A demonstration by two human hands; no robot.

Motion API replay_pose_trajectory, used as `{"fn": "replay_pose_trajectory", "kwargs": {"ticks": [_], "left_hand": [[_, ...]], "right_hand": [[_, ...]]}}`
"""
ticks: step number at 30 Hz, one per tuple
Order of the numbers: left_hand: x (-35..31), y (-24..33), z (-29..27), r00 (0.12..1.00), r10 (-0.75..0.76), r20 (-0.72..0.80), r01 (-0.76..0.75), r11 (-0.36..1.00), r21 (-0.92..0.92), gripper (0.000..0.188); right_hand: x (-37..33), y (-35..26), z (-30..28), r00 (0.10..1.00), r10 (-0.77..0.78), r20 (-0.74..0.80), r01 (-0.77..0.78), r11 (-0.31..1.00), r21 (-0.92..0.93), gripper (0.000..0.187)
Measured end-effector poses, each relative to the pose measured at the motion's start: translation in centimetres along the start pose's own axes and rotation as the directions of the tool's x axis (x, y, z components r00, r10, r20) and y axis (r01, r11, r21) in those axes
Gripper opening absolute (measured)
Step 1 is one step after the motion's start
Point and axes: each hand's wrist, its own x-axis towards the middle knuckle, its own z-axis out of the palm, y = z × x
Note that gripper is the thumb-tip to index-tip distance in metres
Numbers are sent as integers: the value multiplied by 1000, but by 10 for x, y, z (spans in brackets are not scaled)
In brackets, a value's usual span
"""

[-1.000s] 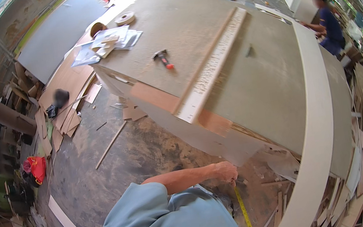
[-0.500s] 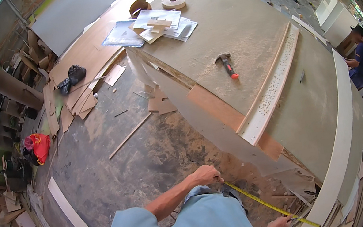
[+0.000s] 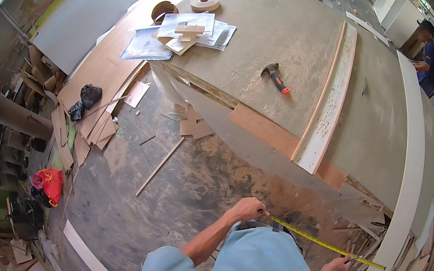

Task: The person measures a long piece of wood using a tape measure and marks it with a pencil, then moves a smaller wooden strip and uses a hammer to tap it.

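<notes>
My left hand [image 3: 248, 209] is closed at waist height, in front of my light blue shirt. From it a yellow tape measure [image 3: 313, 238] runs out stretched down to the right, its end lying over a long white board [image 3: 408, 193]. The case of the tape is hidden in or behind my left hand. Lower right, my right hand [image 3: 337, 265] is closed beside the blade, close to the board's edge. A thin, pencil-like stick [image 3: 356, 259] pokes out from its fingers, too small to name surely.
A hammer [image 3: 277, 79] and a curved, speckled white trough with wooden edges [image 3: 325, 101] lie on the large worktable [image 3: 244, 17]. Papers [image 3: 194, 28] and a tape roll [image 3: 205, 4] sit at its far end. Wood scraps [image 3: 96, 123] litter the floor. Another person [image 3: 429, 65] is at far right.
The view has shifted slightly, so the table and floor objects appear a little displaced. Both hands and the stretched tape stay nearly in place.
</notes>
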Motion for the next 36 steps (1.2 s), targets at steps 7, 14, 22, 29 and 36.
{"fn": "replay_pose_trajectory", "kwargs": {"ticks": [7,14,22,29,36], "left_hand": [[14,-3,-7,997,71,27,-72,997,31,21],[5,1,-5,998,37,57,-40,998,54,25],[-17,-4,-2,992,-69,107,68,998,12,18],[13,14,7,988,-3,152,-19,990,140,21],[43,56,41,950,127,284,-169,978,125,26]], "right_hand": [[4,44,-5,996,-28,-80,31,999,44,55],[10,58,-10,995,-86,-44,87,996,28,54],[1,60,-15,996,-72,-46,65,990,-127,52],[15,94,-23,978,-147,-145,169,973,156,35],[5,127,-87,917,35,-398,-13,998,57,42]]}}
